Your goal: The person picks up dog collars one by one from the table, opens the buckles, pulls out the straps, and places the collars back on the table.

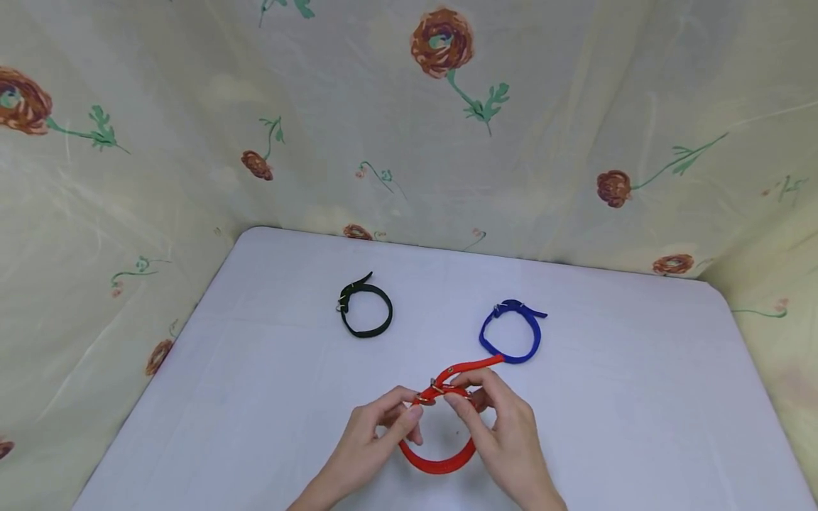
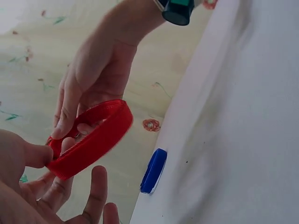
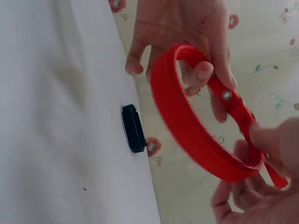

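Note:
Both hands hold a red buckle collar (image 1: 437, 465), fastened into a loop and raised off the table. My left hand (image 1: 373, 434) pinches it between thumb and fingers left of the metal buckle (image 1: 437, 387). On the buckle's other side, my right hand (image 1: 508, 429) grips the strap by thumb and fingertips. The strap's free tail (image 1: 476, 365) sticks out up and to the right, overlapping a blue collar (image 1: 510, 305) in the head view. Metal eyelets (image 3: 227, 95) show along the red strap in the right wrist view.
A black collar (image 1: 369, 333), buckled into a ring, lies on the white table (image 1: 639, 390) ahead and to the left. The blue one lies buckled ahead and to the right. Flower-printed cloth (image 1: 345, 106) hangs behind the table and at its sides.

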Available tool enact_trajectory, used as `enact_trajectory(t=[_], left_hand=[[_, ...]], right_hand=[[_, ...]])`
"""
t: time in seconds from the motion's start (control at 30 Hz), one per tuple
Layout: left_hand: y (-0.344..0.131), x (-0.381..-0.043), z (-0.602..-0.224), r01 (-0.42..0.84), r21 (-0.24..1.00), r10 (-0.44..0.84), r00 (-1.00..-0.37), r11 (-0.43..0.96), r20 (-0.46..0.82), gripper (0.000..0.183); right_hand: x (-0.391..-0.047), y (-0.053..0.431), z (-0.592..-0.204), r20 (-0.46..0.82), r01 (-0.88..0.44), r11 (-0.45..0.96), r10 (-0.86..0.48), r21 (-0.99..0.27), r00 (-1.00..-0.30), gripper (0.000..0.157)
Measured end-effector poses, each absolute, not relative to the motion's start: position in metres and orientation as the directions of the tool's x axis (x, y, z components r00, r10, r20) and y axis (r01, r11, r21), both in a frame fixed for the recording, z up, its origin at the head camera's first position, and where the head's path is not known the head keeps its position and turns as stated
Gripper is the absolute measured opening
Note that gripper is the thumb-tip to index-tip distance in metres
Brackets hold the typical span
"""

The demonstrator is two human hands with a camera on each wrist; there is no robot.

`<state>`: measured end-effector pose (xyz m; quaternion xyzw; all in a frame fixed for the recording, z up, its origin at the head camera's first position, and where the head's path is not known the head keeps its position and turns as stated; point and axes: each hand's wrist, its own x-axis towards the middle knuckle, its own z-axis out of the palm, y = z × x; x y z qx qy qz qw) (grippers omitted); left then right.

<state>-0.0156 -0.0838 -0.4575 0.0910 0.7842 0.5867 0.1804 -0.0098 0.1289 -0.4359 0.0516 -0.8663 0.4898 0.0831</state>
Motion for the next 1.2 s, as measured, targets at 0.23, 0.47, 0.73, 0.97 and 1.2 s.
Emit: enact_trajectory(t=[0.23,0.47,0.73,0.97,1.2], left_hand=[[-0.0841,-0.0148,-0.4589,-0.108,0.952,0.353,-0.912,0.287,-0.210,0.028],[-0.0821,-0.0164,-0.4596,-0.143,0.955,0.359,-0.904,0.260,-0.233,0.029],[-0.0786,-0.0184,-0.4565,-0.146,0.955,0.317,-0.921,0.258,-0.226,0.030],[-0.0818,-0.0185,-0.4576,-0.093,0.951,0.290,-0.939,0.296,-0.182,0.032],[-0.0819,-0.0201,-0.4548,-0.092,0.946,0.269,-0.946,0.312,-0.181,0.026]], right_hand=[[-0.0117,0.1292,-0.4362,0.223,-0.153,0.523,0.074,-0.839,-0.972,0.025],[-0.0111,0.1316,-0.4347,0.198,-0.161,0.520,0.016,-0.839,-0.980,0.026],[-0.0083,0.1292,-0.4352,0.182,-0.198,0.525,-0.082,-0.828,-0.980,0.026],[-0.0090,0.1288,-0.4390,0.188,-0.225,0.546,-0.124,-0.807,-0.974,0.025],[-0.0112,0.1231,-0.4416,0.179,-0.155,0.522,-0.005,-0.839,-0.984,0.026]])
